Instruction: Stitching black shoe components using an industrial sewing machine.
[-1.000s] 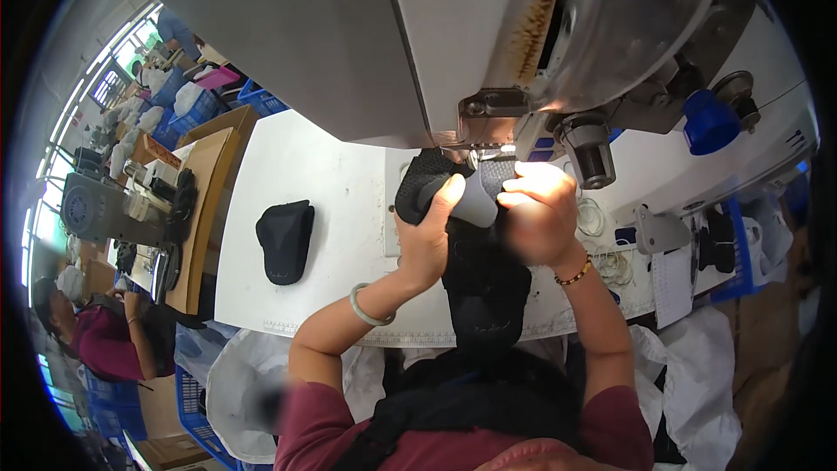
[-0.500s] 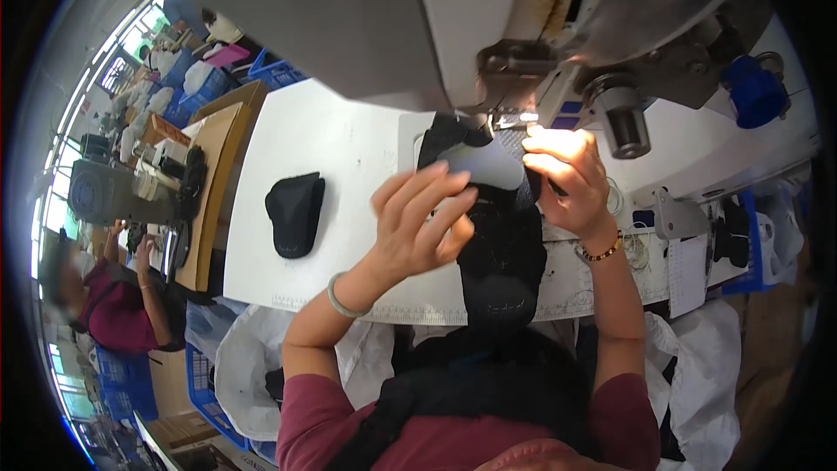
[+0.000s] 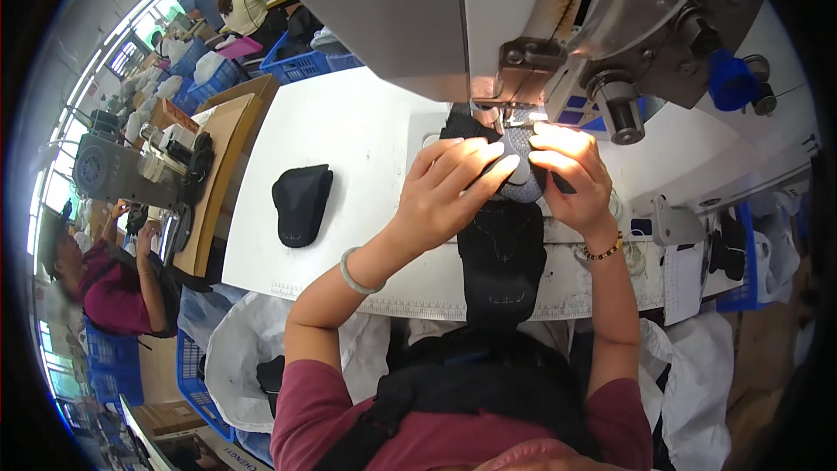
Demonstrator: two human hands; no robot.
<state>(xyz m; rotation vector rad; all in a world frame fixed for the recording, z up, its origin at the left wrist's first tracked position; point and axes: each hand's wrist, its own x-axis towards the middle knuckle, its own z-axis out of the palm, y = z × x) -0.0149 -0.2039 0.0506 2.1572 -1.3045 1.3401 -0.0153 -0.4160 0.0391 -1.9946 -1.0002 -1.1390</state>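
Under the presser foot (image 3: 506, 122) of a sewing machine (image 3: 532, 65) lies a grey fabric piece (image 3: 525, 189) with a textured surface and a smooth, paler part. My left hand (image 3: 458, 176) grips its left side, fingers pressed together close to the needle area. On the other side, my right hand (image 3: 571, 170) pinches the fabric by its right edge, beside the lit foot. A black fabric piece (image 3: 501, 253) with pale marking lines stretches from beneath the work toward my body. The exact contact under my fingertips is hidden.
Another black shaped piece (image 3: 301, 205) lies on the white table (image 3: 375, 166) to the left. A cardboard box (image 3: 222, 166) stands past the table's left edge. White sacks (image 3: 253, 362) hang below the front edge. A co-worker (image 3: 122, 288) sits far left.
My left hand has come down and right from above the fabric onto the grey piece. The pale part now shows less, and my right hand stays at the right edge.
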